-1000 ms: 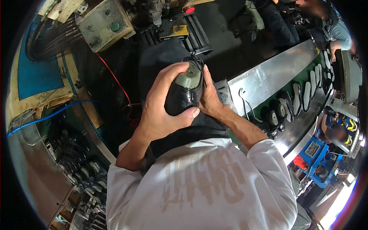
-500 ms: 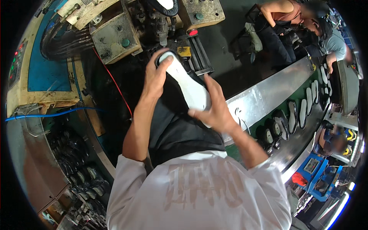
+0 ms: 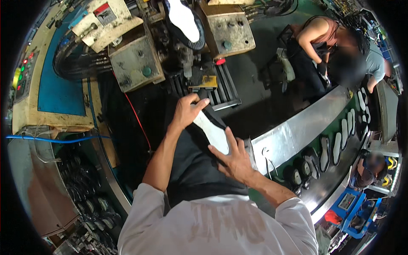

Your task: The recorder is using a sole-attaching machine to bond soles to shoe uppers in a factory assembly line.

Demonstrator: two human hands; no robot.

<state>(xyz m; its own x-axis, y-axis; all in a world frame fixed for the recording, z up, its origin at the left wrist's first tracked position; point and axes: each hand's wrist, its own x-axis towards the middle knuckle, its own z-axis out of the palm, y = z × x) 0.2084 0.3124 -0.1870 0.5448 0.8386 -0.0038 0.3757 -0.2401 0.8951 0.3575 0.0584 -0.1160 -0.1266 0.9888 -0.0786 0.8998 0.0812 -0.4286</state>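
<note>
A black shoe upper with a smooth, matt white, waisted sole face (image 3: 212, 135) lies slantwise above the person's lap, white side up, between the two bare hands. The left hand (image 3: 185, 114) has its grip clamped on the far end of the shoe, thumb near the white surface and fingers bent about the edge. The right hand (image 3: 238, 162) has its grip closed on the near end, thumb and fingers spread across the rounded white tip and black side. Beneath lie soft, creased black cloth trousers (image 3: 191, 170).

Beyond the hands is a grimy machine with two boxy, scuffed beige metal control housings, the left one (image 3: 137, 63) and the right one (image 3: 231, 32), each with a round green button. Between them, a black shoe with a glossy white sole face (image 3: 185, 22) sits toe-down over the metal parts; its black rim is finely pleated at the rounded tip. Lower down are a worn yellow block (image 3: 208, 81) and dark parallel metal rails (image 3: 227, 87).

To the right runs a long, smooth silver metal desk (image 3: 299, 127) with bright reflections. Along its far side lie dark shoes and slender white-soled shoes (image 3: 337, 148) in a loose row.
</note>
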